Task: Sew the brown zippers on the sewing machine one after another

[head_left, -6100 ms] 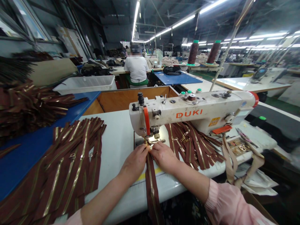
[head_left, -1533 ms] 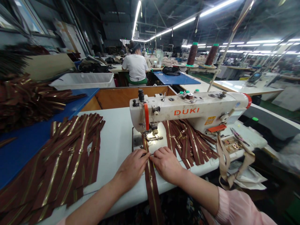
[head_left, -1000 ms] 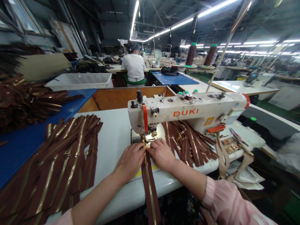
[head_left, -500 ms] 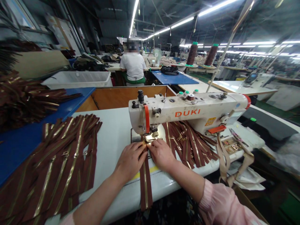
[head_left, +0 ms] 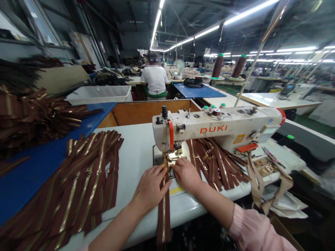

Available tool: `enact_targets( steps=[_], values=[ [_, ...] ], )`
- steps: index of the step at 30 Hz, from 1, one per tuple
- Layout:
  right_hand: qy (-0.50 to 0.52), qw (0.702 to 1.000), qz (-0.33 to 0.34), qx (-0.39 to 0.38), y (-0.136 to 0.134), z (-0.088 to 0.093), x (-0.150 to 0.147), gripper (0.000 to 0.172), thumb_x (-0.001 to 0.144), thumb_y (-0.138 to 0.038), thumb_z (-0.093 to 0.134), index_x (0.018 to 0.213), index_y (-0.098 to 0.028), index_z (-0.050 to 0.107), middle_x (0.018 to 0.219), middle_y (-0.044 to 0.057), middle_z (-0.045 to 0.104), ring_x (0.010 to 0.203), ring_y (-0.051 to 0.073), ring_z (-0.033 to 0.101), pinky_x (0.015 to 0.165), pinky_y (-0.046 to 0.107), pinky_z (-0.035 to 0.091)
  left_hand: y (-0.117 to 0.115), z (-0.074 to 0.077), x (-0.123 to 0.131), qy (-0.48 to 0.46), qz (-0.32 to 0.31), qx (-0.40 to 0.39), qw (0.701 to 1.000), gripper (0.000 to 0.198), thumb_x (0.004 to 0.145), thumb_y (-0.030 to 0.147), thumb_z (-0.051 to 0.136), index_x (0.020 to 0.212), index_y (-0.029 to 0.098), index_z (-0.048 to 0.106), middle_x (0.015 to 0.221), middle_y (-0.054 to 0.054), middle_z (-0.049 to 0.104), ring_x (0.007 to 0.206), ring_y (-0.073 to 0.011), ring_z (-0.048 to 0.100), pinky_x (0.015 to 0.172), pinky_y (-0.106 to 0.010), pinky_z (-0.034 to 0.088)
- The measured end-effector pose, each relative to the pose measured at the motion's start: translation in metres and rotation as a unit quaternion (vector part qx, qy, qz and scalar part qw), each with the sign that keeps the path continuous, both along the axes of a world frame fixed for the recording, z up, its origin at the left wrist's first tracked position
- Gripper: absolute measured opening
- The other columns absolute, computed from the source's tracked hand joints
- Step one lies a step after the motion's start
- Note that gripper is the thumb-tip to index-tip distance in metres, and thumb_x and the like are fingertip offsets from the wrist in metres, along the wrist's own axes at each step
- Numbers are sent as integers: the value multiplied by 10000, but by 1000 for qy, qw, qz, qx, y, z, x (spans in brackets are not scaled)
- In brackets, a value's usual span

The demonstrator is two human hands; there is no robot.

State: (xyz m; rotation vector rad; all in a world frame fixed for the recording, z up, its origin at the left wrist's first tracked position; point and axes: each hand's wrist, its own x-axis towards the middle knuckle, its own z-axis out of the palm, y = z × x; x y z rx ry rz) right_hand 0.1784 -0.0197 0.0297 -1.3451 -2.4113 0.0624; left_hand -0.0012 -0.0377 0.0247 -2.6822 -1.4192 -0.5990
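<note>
A brown zipper (head_left: 164,209) with gold teeth runs from the presser foot (head_left: 173,157) of the sewing machine (head_left: 214,129) toward me, its near end hanging over the table edge. My left hand (head_left: 151,184) is closed on the zipper just in front of the foot, thumb and fingers pinching it. My right hand (head_left: 187,175) rests on the machine bed to the right of the zipper. Its fingers are bent together by the foot; what lies under its fingertips is hidden. Brown zippers (head_left: 209,160) with gold pulls lie under the machine arm.
A spread of brown zippers (head_left: 91,181) covers the table's left part. Another heap (head_left: 39,115) lies on a blue surface (head_left: 39,162). At right are a small parts tray (head_left: 261,165), scissors (head_left: 272,155) and a beige strap (head_left: 258,181). A person (head_left: 154,78) sits ahead.
The view has shifted, so the machine and table appear farther right and slightly lower. Both hands stay by the presser foot. The zipper's near end lies slightly more to the left relative to the machine.
</note>
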Motion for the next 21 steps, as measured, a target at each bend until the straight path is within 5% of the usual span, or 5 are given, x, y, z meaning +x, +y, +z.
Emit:
enact_targets(
  steps=[7, 10, 14, 17, 21],
  values=[
    [8, 1000, 5, 1, -1, -3, 0, 234, 896, -123, 470, 1022, -164, 662, 903, 72, 604, 900, 213, 484, 800, 301, 383, -72, -3, -15, 9, 32, -20, 999, 494, 790, 388, 617, 1215, 141, 565, 1258, -139, 595, 1110, -310, 554, 936, -484, 466],
    [2, 1000, 15, 1, -6, -2, -1, 237, 905, -126, 464, 1024, -169, 663, 903, 72, 607, 896, 210, 485, 800, 301, 385, -90, -4, -13, 11, 60, -42, 997, 375, 816, 191, 516, 1181, 147, 588, 1212, -126, 622, 1075, -277, 575, 932, -446, 471],
    [-13, 999, 47, -5, -26, 2, 0, 208, 903, -138, 474, 987, -169, 661, 884, 71, 593, 877, 205, 481, 772, 302, 384, -88, 5, -21, -14, 109, -132, 985, 492, 720, -16, 353, 1069, 170, 645, 1115, -86, 667, 1004, -203, 624, 891, -323, 486],
    [-1, 998, 57, -8, -46, 2, 4, 185, 912, -158, 472, 965, -181, 648, 874, 57, 580, 864, 200, 473, 750, 303, 382, -64, 41, -48, -93, 152, -208, 962, 346, 780, 109, 392, 952, 181, 683, 964, -53, 713, 913, -191, 659, 823, -277, 502],
    [46, 998, 35, -12, -61, -2, 19, 205, 921, -149, 450, 1017, -184, 627, 904, 57, 567, 887, 193, 472, 784, 300, 397, -17, 119, -110, -147, 337, -170, 914, 393, 842, 383, 405, 1023, 139, 654, 633, 10, 666, 676, -237, 655, 653, -339, 521]
  ],
)
